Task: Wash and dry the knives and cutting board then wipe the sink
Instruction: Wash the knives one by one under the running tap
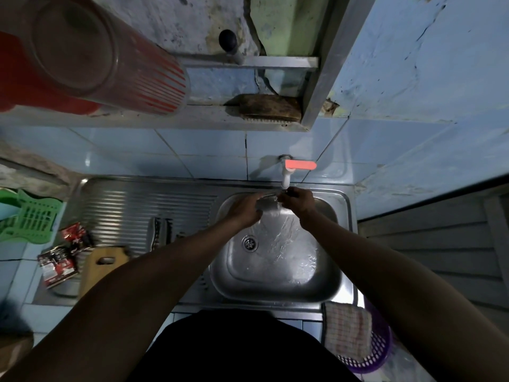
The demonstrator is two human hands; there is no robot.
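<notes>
One knife sits under the tap at centre frame, blade blurred by the running water, so exact edge direction is hard to tell. Right hand grips the dark handle end, fingers curled round it; left hand has fingers laid along or pinching the blade, can't tell which through the blur. Water streams down into the sink basin toward the drain. To do this rinse well, judging from here: keep the handle grip firm, rub the flat from spine side, fingers away from the edge, turn the blade so both faces get flow, keep it low in the basin to limit splash. More knives seem to lie on the ribbed drainboard left of the basin, details dim. Cutting board rests at lower left, partly behind the left forearm, not yet under water. Checked cloth lies at lower right over a purple basket, handy for drying. Green rack at far left edge.
</notes>
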